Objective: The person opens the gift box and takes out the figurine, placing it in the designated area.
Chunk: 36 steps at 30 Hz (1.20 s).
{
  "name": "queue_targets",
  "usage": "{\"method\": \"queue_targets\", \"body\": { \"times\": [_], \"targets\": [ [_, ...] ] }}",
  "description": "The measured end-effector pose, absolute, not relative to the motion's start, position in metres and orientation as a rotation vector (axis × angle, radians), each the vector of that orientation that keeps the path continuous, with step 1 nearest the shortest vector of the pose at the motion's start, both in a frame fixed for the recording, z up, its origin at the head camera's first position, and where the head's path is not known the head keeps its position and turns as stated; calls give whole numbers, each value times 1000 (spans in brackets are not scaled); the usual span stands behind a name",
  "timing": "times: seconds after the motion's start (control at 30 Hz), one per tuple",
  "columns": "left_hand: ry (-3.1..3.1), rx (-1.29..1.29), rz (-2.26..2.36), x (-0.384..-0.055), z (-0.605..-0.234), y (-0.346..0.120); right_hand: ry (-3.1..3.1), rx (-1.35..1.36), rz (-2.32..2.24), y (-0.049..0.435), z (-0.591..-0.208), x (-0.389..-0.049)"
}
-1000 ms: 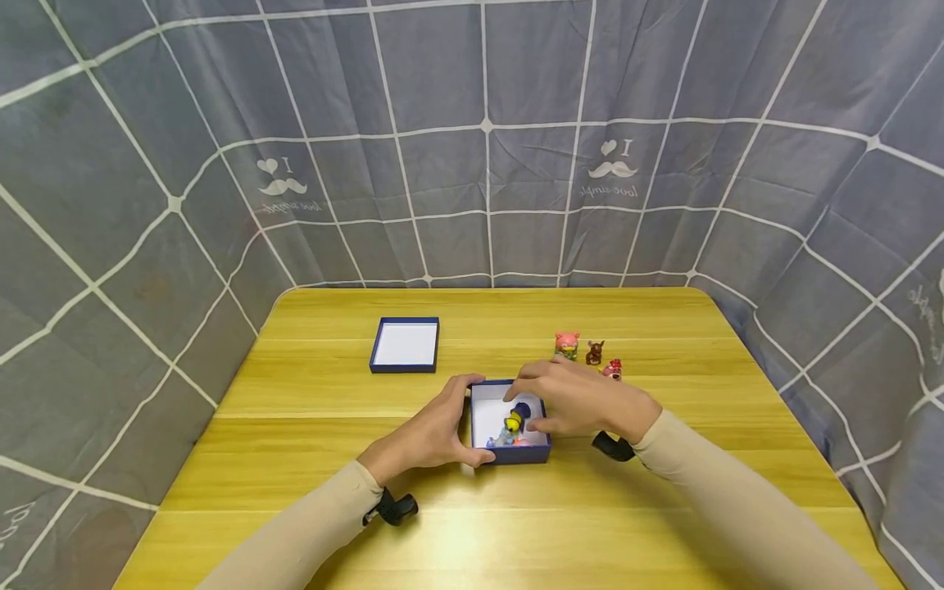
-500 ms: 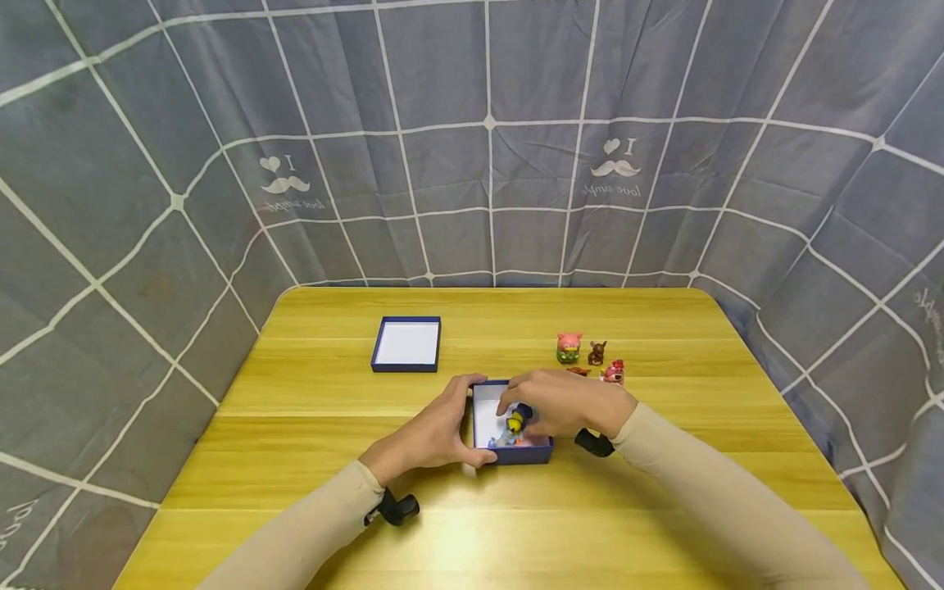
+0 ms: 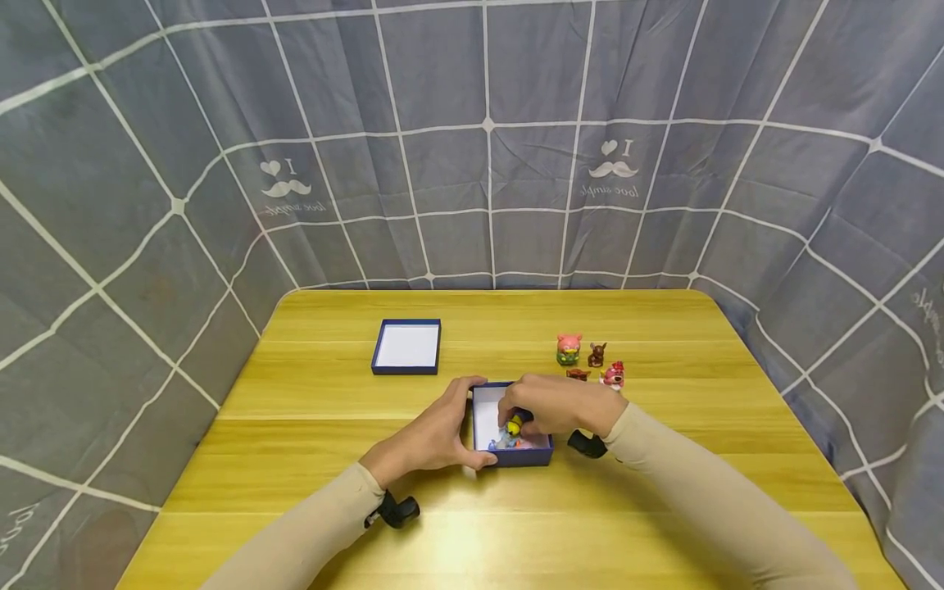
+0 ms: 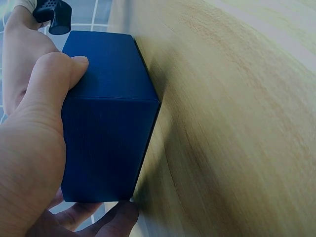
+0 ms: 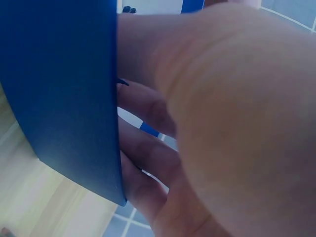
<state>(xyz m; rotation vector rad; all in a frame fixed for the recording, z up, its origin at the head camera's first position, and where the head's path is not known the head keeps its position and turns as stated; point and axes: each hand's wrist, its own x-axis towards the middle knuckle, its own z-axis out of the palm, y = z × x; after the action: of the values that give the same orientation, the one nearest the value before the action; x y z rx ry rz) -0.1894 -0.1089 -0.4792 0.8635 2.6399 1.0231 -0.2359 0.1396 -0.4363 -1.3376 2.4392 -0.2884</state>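
A small dark blue box with a white inside stands near the middle of the table. My left hand grips it from the left, thumb on the near wall and fingers at the far side; the left wrist view shows the thumb on the blue box wall. Reaching in over the right wall, my right hand holds a yellow and dark blue figurine between thumb and fingers. Beside it in the box lie pale blue and pinkish toys. In the right wrist view the box wall hides the fingertips.
A shallow blue lid lies white side up at back left. Behind my right hand stand a pink and green figurine, a brown one, a pink-red one and a partly hidden reddish-brown one. A grey curtain surrounds the table.
My right hand has moved left and lower into the box, its fingers closing round the yellow and dark blue figurine. The reddish-brown figurine behind it has come into view. My left hand stays put.
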Motion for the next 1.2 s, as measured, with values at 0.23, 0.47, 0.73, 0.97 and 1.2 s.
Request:
{"method": "queue_targets", "body": {
  "times": [0.23,0.47,0.73,0.97,1.2],
  "targets": [
    [2641,859,1013,-190,-479,-108,2441,-1342,-336,143,-434,-235],
    [2653,859,1007,-190,-480,-109,2465,-1344,-369,146,-433,-233],
    [2664,860,996,-190,-480,-108,2518,-1353,-383,152,-429,-229],
    [2663,860,1000,-190,-481,-108,2568,-1412,-441,155,-427,-225],
    [2664,854,991,-190,-479,-108,2612,-1482,-511,157,-427,-223]
  ]
}}
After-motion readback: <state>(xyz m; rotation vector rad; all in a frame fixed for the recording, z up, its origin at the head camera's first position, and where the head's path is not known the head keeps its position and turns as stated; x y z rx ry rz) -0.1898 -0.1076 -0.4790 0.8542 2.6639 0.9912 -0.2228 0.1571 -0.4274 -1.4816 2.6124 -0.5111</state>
